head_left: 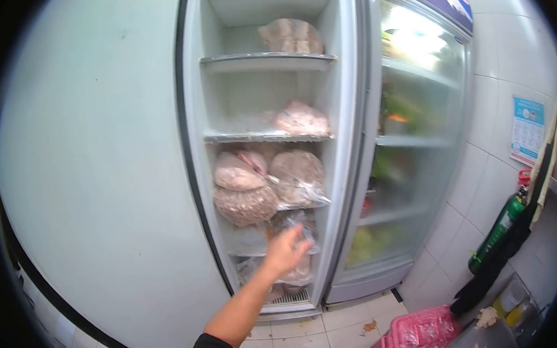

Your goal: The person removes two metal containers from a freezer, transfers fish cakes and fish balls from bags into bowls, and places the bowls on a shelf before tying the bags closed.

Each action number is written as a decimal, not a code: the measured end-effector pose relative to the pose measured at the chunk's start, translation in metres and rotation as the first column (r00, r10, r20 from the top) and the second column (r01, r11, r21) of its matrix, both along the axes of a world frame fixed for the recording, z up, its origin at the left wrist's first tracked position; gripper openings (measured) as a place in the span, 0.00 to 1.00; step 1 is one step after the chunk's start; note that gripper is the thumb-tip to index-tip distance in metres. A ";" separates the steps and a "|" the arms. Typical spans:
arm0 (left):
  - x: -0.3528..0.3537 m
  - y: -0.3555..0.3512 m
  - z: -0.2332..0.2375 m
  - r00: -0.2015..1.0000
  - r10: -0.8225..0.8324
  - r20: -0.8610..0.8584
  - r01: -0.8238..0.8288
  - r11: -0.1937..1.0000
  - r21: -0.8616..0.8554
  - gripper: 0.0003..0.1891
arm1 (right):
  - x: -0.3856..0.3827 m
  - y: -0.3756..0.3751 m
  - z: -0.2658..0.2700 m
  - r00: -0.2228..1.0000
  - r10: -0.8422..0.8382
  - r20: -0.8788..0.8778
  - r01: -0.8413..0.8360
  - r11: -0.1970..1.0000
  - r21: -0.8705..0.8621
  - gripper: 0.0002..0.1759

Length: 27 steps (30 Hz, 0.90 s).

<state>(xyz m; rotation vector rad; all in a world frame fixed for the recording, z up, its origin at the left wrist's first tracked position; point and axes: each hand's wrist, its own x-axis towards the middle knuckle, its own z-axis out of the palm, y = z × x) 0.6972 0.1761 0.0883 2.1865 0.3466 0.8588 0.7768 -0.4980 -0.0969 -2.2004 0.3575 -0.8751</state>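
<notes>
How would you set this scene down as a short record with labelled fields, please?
Place: open upright cabinet beside a closed glass-door fridge
Left hand: Left hand at the lower shelves, by a clear plastic bag; contact cannot be told
Right hand: not in view
Upper shelves: tan bag, with a pinkish bag one shelf below
Middle shelf: several bagged items
Right wall: poster, green fire extinguisher
Lower right: pink container

In the upright freezer [346,109], a high shelf [267,63] is bearing a beige packet [291,36], the next shelf [246,138] a pinkish bag [302,119], the third shelf [301,206] stuffed bags [297,173]; a lower shelf [244,252] is holding a clear bag [287,219].
</notes>
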 end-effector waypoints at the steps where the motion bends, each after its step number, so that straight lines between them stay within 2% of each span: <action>1: -0.008 0.025 0.031 0.994 0.063 0.093 -0.069 0.996 0.063 0.30 | 0.042 0.073 0.020 0.946 0.209 0.248 -0.197 0.978 -0.075 0.32; 2: -0.012 0.045 0.059 0.986 0.122 0.113 -0.141 0.974 0.175 0.28 | 0.106 0.106 0.007 0.860 0.478 0.181 -0.499 0.861 0.096 0.32; 3: -0.012 0.065 0.082 0.974 0.178 0.140 -0.212 0.936 0.281 0.27 | 0.089 0.193 0.082 0.813 0.576 0.086 -0.580 0.813 0.042 0.26; 4: -0.007 0.084 0.096 0.959 0.216 0.183 -0.269 0.897 0.352 0.26 | 0.091 0.254 0.122 0.752 0.652 0.095 -0.645 0.758 -0.101 0.25; 5: -0.003 0.102 0.108 0.941 0.250 0.228 -0.327 0.848 0.417 0.25 | 0.091 0.306 0.158 0.595 0.796 0.109 -0.760 0.602 -0.243 0.26; 6: -0.002 0.116 0.123 0.944 0.292 0.154 -0.330 0.822 0.464 0.24 | 0.086 0.358 0.196 0.423 0.899 0.117 -0.847 0.438 -0.301 0.25; 8: -0.003 0.138 0.152 0.925 0.379 0.004 -0.316 0.766 0.559 0.25 | 0.079 0.442 0.245 0.213 0.976 0.053 -0.845 0.211 -0.491 0.24; 11: 0.015 0.185 0.161 0.856 0.510 0.091 -0.442 0.627 0.642 0.24 | 0.085 0.556 0.296 -0.065 0.997 0.035 -0.730 -0.024 -0.683 0.24; 12: 0.020 0.201 0.166 0.849 0.523 0.076 -0.440 0.620 0.650 0.24 | 0.088 0.594 0.314 -0.135 0.991 0.023 -0.697 -0.079 -0.713 0.23; 14: 0.032 0.228 0.173 0.814 0.568 0.122 -0.495 0.569 0.657 0.24 | 0.105 0.679 0.348 -0.190 0.982 -0.009 -0.637 -0.131 -0.760 0.24; 15: 0.038 0.242 0.176 0.792 0.592 0.148 -0.525 0.539 0.659 0.24 | 0.116 0.728 0.364 -0.152 0.988 -0.034 -0.620 -0.122 -0.775 0.23; 16: 0.044 0.254 0.178 0.798 0.589 0.130 -0.514 0.552 0.656 0.26 | 0.107 0.768 0.402 -0.036 0.964 -0.263 -0.718 -0.207 -0.664 0.25; 18: 0.055 0.270 0.174 0.806 0.584 0.096 -0.497 0.579 0.646 0.28 | 0.122 0.863 0.439 0.139 0.902 -0.409 -0.634 -0.236 -0.737 0.29; 20: 0.062 0.274 0.161 0.782 0.579 0.228 -0.573 0.526 0.629 0.28 | 0.142 0.945 0.465 0.293 0.697 -0.654 -0.638 -0.367 -0.677 0.39; 21: 0.059 0.272 0.163 0.783 0.559 0.274 -0.587 0.517 0.623 0.26 | 0.156 0.983 0.464 0.323 0.693 -0.645 -0.692 -0.293 -0.660 0.42; 23: 0.057 0.278 0.165 0.809 0.545 0.220 -0.541 0.545 0.641 0.28 | 0.192 1.050 0.447 0.372 0.678 -0.633 -0.781 -0.140 -0.609 0.48; 25: 0.051 0.287 0.163 0.828 0.472 0.301 -0.545 0.556 0.627 0.27 | 0.213 1.108 0.442 0.465 0.568 -0.679 -0.702 -0.230 -0.674 0.52; 27: 0.051 0.291 0.162 0.827 0.475 0.301 -0.551 0.576 0.604 0.27 | 0.220 1.139 0.443 0.485 0.551 -0.679 -0.687 -0.241 -0.686 0.50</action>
